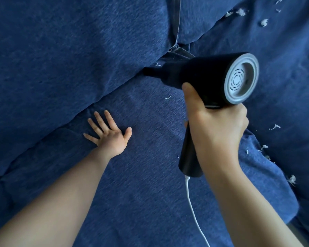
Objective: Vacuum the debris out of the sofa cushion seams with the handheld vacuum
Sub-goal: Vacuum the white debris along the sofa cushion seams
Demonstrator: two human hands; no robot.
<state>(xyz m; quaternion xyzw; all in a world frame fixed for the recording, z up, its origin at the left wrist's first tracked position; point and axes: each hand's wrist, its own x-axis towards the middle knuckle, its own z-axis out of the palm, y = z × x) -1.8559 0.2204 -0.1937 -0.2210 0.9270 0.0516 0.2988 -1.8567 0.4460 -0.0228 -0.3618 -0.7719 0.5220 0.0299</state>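
My right hand (pixel 216 125) grips the handle of a black handheld vacuum (pixel 203 75) with a grey rear vent. Its nozzle (pixel 148 71) points left into the seam (pixel 100 98) between the blue seat cushion (pixel 141 175) and the back cushion (pixel 61 50). My left hand (pixel 109 134) lies flat, fingers spread, pressing on the seat cushion just below the seam. A small white fleck (pixel 157 64) lies by the nozzle, another (pixel 168 97) on the seat.
A white cable (pixel 194 211) hangs from the vacuum handle's bottom. White fluff bits (pixel 241 12) lie on the cushion at upper right, and more white fluff (pixel 275 127) along the seam at the right. The cushions' corners meet at the junction (pixel 178 49).
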